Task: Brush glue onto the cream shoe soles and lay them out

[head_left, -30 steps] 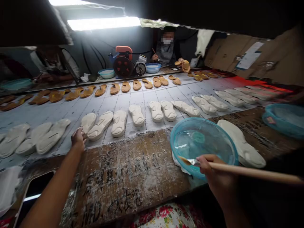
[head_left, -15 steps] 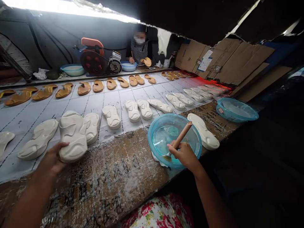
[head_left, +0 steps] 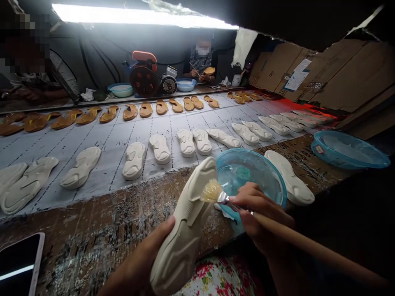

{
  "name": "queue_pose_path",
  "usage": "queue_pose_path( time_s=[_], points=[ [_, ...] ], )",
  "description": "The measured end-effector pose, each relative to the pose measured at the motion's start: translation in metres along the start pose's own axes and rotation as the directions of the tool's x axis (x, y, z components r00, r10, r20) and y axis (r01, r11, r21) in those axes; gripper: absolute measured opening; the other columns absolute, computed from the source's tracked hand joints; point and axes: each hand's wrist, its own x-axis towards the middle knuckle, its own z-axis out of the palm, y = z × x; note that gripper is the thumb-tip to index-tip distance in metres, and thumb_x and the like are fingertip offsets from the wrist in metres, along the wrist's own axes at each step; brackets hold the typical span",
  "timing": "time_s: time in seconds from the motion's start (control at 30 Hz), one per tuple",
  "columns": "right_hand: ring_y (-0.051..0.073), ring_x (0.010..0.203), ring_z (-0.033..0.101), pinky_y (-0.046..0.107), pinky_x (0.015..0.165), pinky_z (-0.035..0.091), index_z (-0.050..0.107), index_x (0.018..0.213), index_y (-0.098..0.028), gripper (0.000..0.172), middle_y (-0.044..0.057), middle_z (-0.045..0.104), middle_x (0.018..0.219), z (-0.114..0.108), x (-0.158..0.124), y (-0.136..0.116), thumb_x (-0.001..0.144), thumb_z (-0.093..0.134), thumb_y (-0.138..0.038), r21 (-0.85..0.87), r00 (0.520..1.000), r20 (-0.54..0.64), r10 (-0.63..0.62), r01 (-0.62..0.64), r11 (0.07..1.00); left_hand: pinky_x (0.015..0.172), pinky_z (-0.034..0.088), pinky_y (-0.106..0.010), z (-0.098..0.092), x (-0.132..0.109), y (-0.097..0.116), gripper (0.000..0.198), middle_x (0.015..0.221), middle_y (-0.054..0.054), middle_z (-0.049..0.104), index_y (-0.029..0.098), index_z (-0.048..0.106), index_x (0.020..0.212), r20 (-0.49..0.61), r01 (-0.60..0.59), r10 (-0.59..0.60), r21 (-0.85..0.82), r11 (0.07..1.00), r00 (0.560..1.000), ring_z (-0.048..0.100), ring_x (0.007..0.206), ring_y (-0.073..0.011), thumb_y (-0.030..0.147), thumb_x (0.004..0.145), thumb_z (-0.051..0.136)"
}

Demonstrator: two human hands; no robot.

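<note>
A white shoe sole (head_left: 182, 242) is tilted up in front of me, its contoured face turned to the right. My left hand (head_left: 145, 255) grips its left edge, thumb on the near side. In my right hand (head_left: 262, 213) is a brush (head_left: 212, 191) with a long wooden handle and pale bristles, which touch the sole's upper part. Behind that hand stands a blue translucent basin (head_left: 228, 164) with clear liquid in it. Another white sole (head_left: 288, 176) lies on the table just right of the basin.
White soles (head_left: 134, 160) line the near side of a white belt (head_left: 120, 135) with dashed lines; tan soles (head_left: 145, 109) line its far side. A second basin (head_left: 348, 150) stands right, a phone (head_left: 21, 263) front left. Two people sit beyond, one holding a brush near a machine (head_left: 143, 76).
My left hand has lifted the sole off the belt's edge and brought it to the middle, tilted. My right hand has taken the brush from the basin onto the sole. The view has turned left.
</note>
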Motion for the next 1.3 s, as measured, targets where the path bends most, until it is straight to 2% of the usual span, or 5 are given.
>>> queue_pose_path(
  time_s=[0.17, 0.6, 0.8, 1.0, 1.3],
  points=[
    [0.014, 0.062, 0.049, 0.034, 0.062, 0.038, 0.060, 0.089, -0.019, 0.025, 0.000, 0.057, 0.065, -0.005, 0.022, -0.002, 0.071, 0.049, -0.006, -0.130, 0.950, 0.037, -0.311, 0.313, 0.941, 0.075, 0.047, -0.030, 0.010, -0.018, 0.004, 0.046, 0.078, -0.007, 0.071, 0.016, 0.065, 0.103, -0.014, 0.001, 0.001, 0.092, 0.996, 1.000, 0.063, 0.073, -0.0215, 0.047, 0.069, 0.059],
    [0.011, 0.058, 0.049, 0.039, 0.072, 0.030, 0.060, 0.079, -0.014, 0.018, -0.003, 0.053, 0.056, -0.012, 0.020, -0.027, 0.068, 0.049, -0.005, -0.230, 0.886, 0.293, -0.359, 0.429, 0.873, 0.070, 0.037, -0.023, 0.027, -0.029, 0.006, 0.029, 0.083, 0.000, 0.066, 0.027, 0.070, 0.086, -0.065, -0.326, 0.478, 0.653, 0.684, 0.876, 0.052, 0.075, -0.0189, 0.047, 0.073, 0.055],
    [0.012, 0.059, 0.048, 0.038, 0.071, 0.031, 0.060, 0.076, -0.018, 0.021, -0.004, 0.049, 0.054, -0.019, 0.019, -0.021, 0.065, 0.049, -0.003, -0.215, 0.869, 0.309, -0.387, 0.460, 0.861, 0.058, 0.043, -0.024, 0.018, -0.026, 0.001, 0.039, 0.062, -0.001, 0.066, 0.018, 0.067, 0.092, -0.147, -0.061, 0.095, 0.215, 0.975, 0.985, 0.057, 0.062, -0.0168, 0.047, 0.067, 0.061],
    [0.010, 0.055, 0.047, 0.035, 0.067, 0.033, 0.058, 0.072, -0.017, 0.017, -0.004, 0.049, 0.053, -0.032, 0.018, -0.008, 0.067, 0.048, -0.004, -0.181, 0.899, 0.236, -0.368, 0.413, 0.893, 0.063, 0.048, -0.038, 0.021, -0.025, 0.003, 0.044, 0.064, -0.012, 0.069, 0.005, 0.065, 0.095, -0.187, 0.176, -0.233, -0.279, 0.944, 0.954, 0.064, 0.065, -0.0283, 0.041, 0.072, 0.056],
    [0.008, 0.052, 0.047, 0.029, 0.069, 0.035, 0.057, 0.071, -0.015, 0.029, -0.005, 0.050, 0.049, 0.023, -0.023, -0.018, 0.088, 0.038, -0.028, 0.098, 0.928, 0.252, -0.273, 0.257, 0.962, 0.062, 0.051, -0.026, 0.033, -0.001, -0.001, 0.034, 0.052, -0.004, 0.068, 0.004, 0.066, 0.095, -0.228, -0.037, -0.059, -0.397, 0.917, 0.972, 0.065, 0.055, -0.0188, 0.031, 0.077, 0.056]
  ],
)
